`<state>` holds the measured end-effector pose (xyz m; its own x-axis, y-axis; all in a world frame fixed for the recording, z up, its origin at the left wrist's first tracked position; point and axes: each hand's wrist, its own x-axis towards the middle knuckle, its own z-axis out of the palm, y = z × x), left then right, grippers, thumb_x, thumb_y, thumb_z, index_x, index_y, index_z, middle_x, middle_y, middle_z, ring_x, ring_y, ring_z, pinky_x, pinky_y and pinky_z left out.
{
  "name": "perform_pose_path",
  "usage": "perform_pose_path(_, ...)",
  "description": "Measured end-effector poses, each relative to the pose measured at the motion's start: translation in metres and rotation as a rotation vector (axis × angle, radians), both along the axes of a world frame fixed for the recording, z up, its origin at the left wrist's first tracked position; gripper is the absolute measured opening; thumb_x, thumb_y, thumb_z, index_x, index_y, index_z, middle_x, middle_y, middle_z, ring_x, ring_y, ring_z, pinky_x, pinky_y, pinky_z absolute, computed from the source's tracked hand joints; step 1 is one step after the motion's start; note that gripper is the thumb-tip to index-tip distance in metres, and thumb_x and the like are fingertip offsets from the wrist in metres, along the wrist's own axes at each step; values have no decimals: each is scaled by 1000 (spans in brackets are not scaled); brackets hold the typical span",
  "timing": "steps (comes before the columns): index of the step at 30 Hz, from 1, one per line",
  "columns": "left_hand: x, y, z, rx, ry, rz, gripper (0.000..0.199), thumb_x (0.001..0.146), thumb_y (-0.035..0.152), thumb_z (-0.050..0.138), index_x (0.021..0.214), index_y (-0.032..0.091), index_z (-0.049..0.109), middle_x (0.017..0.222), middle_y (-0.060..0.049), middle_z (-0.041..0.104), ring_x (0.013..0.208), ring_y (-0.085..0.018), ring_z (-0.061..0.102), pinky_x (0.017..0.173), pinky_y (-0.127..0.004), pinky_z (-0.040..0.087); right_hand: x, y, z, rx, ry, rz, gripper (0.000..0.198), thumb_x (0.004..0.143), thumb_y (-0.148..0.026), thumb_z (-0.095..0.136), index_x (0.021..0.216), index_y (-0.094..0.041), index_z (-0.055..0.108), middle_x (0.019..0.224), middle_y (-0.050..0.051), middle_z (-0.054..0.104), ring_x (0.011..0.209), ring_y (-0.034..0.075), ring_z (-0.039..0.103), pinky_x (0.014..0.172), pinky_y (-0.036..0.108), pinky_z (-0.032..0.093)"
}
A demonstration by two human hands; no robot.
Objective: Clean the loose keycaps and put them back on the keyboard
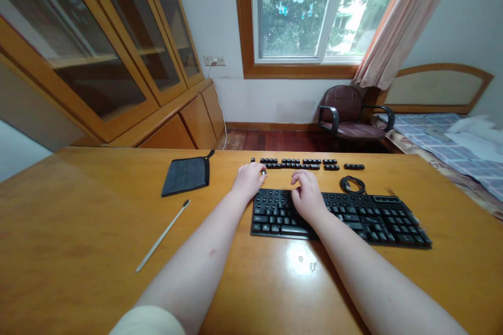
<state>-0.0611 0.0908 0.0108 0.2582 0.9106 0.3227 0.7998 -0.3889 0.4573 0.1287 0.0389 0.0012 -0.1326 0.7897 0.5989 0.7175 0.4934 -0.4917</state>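
Observation:
A black keyboard (283, 229) lies on the wooden table with its top rows stripped of keycaps, the bare switch posts showing. Just beyond its far left corner, my left hand (249, 180) is closed, with a small black keycap (263, 172) at its fingertips. My right hand (307, 194) hovers over the middle of the keyboard, its fingers bent and thumb apart, holding nothing that I can see. Part of the keyboard is hidden under it. Loose black keycaps (291, 164) line up in two rows behind the keyboard, with a short group (354, 167) to the right.
A coiled black cable (352, 185) sits behind the keyboard. On the left lie a dark grey pouch (186, 175) and a thin long-handled stick (163, 235) with a dark tip. Beyond the table (78, 220) are a glass-door cabinet (129, 52), an office chair (342, 107) and a bed (436, 128).

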Motion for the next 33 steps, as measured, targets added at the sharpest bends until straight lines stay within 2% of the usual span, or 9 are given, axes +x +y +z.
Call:
perform_pose_path(2, 3, -7, 7, -22, -260, 19, 17, 74, 23, 59, 89, 18, 65, 91, -7, 65, 84, -19, 60, 82, -33, 46, 1, 1, 3, -23, -71, -108, 21, 68, -5, 42, 80, -19, 51, 95, 9, 55, 94, 22, 48, 85, 35, 37)
perform_pose_path(7, 7, -39, 7, -282, -820, 78, 22, 67, 26, 66, 86, 15, 65, 86, -6, 67, 74, -15, 62, 75, -29, 49, 6, 0, 13, -245, -332, -459, 19, 77, -20, 47, 92, -14, 55, 96, 14, 57, 93, 29, 47, 79, 40, 35)
perform_pose_path(11, 14, -66, -8, -413, -1152, 180, 31, 65, 29, 69, 92, 14, 62, 82, -6, 67, 75, -14, 63, 78, -30, 49, 8, -1, 16, -388, -391, -522, 13, 74, -15, 48, 86, -13, 54, 90, 16, 57, 90, 30, 50, 76, 41, 35)
perform_pose_path(16, 27, -81, -11, -502, -1237, 70, 32, 62, 27, 71, 91, 14, 65, 85, -7, 68, 82, -16, 63, 83, -32, 47, 12, 5, 11, -319, -44, -370, 11, 74, -19, 49, 84, -18, 54, 79, 10, 58, 71, 23, 54, 63, 34, 38)
perform_pose_path(21, 25, -75, -7, -443, -1161, 5, 27, 64, 24, 69, 89, 15, 67, 95, -8, 67, 89, -17, 61, 88, -33, 45, 13, 11, 7, -426, 454, -271, 23, 63, -31, 63, 81, -17, 57, 64, 0, 55, 57, 17, 52, 56, 30, 41)
perform_pose_path(24, 24, -71, -9, -381, -1139, 3, 24, 64, 22, 68, 87, 14, 67, 97, -8, 66, 92, -18, 60, 91, -33, 43, 3, 8, 6, -435, 813, -84, 33, 62, -36, 69, 85, -18, 55, 76, 3, 61, 66, 17, 57, 62, 30, 45)
perform_pose_path(26, 25, -69, -10, -390, -1178, -11, 25, 63, 20, 68, 87, 13, 65, 96, -8, 67, 92, -18, 61, 91, -34, 43, -5, 2, 7, -527, 979, 118, 32, 62, -38, 70, 83, -20, 55, 77, 2, 62, 66, 16, 59, 62, 29, 47)
perform_pose_path(29, 27, -67, -10, -428, -1288, -28, 32, 61, 17, 69, 92, 14, 62, 97, -7, 67, 91, -17, 62, 91, -35, 44, -15, -5, 5, -736, 1094, 372, 26, 69, -42, 64, 82, -19, 59, 74, 2, 64, 65, 16, 60, 62, 30, 48)
perform_pose_path(33, 25, -65, -12, -411, -1320, 31, 29, 59, 18, 72, 84, 13, 59, 87, -5, 67, 83, -15, 63, 87, -34, 46, -17, -7, 1, -770, 1067, 400, 29, 64, -33, 71, 88, -19, 62, 84, 3, 69, 74, 17, 63, 73, 34, 50)
